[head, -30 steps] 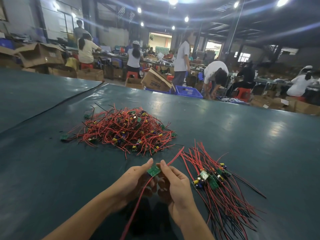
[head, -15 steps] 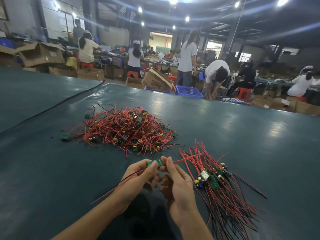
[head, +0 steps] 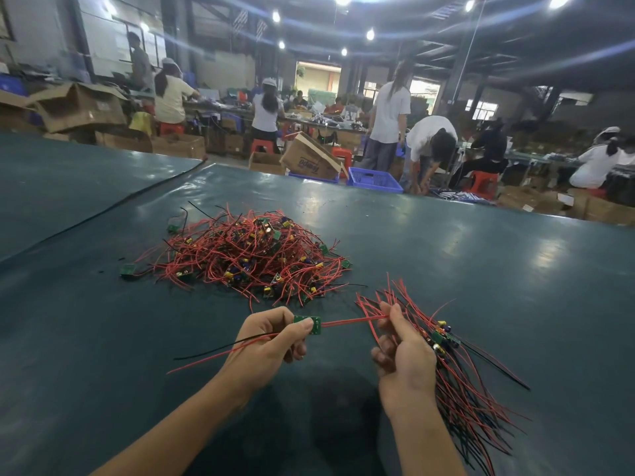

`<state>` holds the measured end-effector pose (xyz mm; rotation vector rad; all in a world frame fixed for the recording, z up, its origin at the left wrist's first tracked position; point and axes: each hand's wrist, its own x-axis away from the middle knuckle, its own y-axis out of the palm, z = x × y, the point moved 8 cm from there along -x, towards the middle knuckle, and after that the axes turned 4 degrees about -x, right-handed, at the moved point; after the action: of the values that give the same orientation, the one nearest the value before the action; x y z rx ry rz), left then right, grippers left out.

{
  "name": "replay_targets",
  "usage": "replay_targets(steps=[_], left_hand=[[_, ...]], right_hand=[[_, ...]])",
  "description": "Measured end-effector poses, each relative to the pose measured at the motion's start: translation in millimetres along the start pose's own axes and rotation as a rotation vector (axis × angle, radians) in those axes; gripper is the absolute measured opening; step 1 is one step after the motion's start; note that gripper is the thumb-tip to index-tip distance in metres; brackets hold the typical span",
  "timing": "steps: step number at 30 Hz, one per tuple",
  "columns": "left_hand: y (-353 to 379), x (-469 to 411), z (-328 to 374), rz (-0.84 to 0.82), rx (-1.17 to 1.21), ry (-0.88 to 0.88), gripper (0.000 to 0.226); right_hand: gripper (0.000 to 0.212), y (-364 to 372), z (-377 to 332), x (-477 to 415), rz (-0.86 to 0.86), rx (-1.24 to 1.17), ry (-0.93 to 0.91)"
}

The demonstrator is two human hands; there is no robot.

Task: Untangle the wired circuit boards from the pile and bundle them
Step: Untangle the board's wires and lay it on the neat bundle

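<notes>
A tangled pile [head: 247,259] of small green circuit boards with red and black wires lies on the dark green table [head: 481,269], ahead of my hands. My left hand [head: 271,341] pinches one small green board [head: 309,324]; a red and a black wire trail from it to the left. A pair of red wires [head: 350,322] runs taut from that board to my right hand [head: 402,352], which pinches them at the fingertips. Behind and right of my right hand lies a sorted bundle [head: 460,379] of boards with their wires laid side by side.
One stray green board [head: 127,269] lies at the pile's left edge. A dark seam [head: 103,211] crosses the table at the left. Beyond the far edge are cardboard boxes [head: 309,159], a blue crate [head: 372,180], red stools and several people working.
My hands, which held the board close together, have drawn apart: the left keeps the board, the right has slid out along its red wires, now stretched straight between them.
</notes>
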<state>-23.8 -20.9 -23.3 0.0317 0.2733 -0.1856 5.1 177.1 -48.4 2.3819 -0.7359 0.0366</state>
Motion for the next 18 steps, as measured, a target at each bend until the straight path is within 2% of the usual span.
replay_targets(steps=[4,8,11,15,18], left_hand=[[-3.1,2.2,0.1,0.038,0.026,-0.007,0.034],[-6.9,1.2,-2.5,0.068,0.024,-0.028,0.027],[-3.1,1.6,-2.9,0.022,-0.041,-0.017,0.028],[0.8,3.2,-5.5,-0.011,-0.096,-0.010,0.025],[-0.5,2.0,-5.7,0.017,-0.042,-0.021,0.026]], right_hand=[[0.022,4.8,6.3,4.7,-0.013,0.049,-0.036],[0.034,30.9,30.1,21.5,-0.220,0.246,-0.013],[0.034,43.1,42.8,34.6,-0.289,0.316,-0.034],[0.020,36.2,39.2,28.7,-0.215,0.300,-0.040],[0.022,19.6,24.4,12.9,-0.090,0.177,-0.021]])
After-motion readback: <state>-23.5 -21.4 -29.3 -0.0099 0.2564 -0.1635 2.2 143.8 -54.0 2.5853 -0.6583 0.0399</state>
